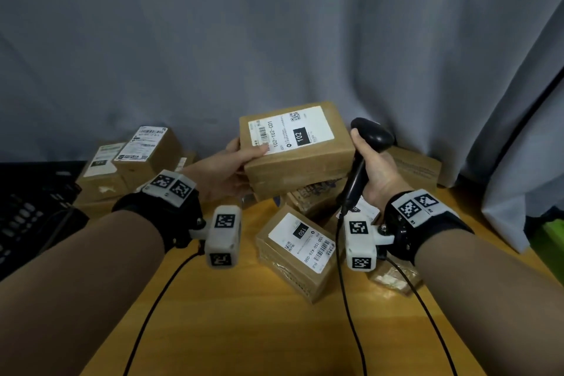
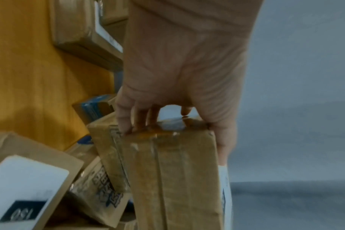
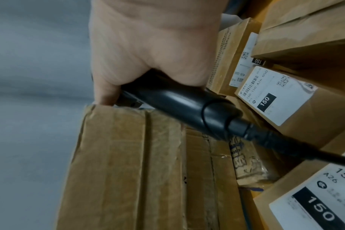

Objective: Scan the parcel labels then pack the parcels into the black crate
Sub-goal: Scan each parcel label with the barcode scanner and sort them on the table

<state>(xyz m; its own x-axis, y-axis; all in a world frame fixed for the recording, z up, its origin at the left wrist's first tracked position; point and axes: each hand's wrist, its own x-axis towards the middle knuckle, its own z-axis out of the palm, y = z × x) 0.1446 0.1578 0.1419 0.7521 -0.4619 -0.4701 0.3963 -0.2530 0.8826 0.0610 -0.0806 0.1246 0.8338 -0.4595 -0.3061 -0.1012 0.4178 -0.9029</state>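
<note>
My left hand grips a brown cardboard parcel by its left end and holds it above the table, its white "102" label tilted up towards me. The thumb lies on the label's edge and the fingers curl underneath. My right hand grips a black corded barcode scanner just right of that parcel, its head level with the parcel's top. In the right wrist view the scanner handle lies across the held parcel. The black crate stands at the far left.
Several more brown parcels lie on the wooden table: one labelled "150" below the held one, a stack at the back left beside the crate, another at the back right. A grey curtain hangs close behind. Cables trail across the table.
</note>
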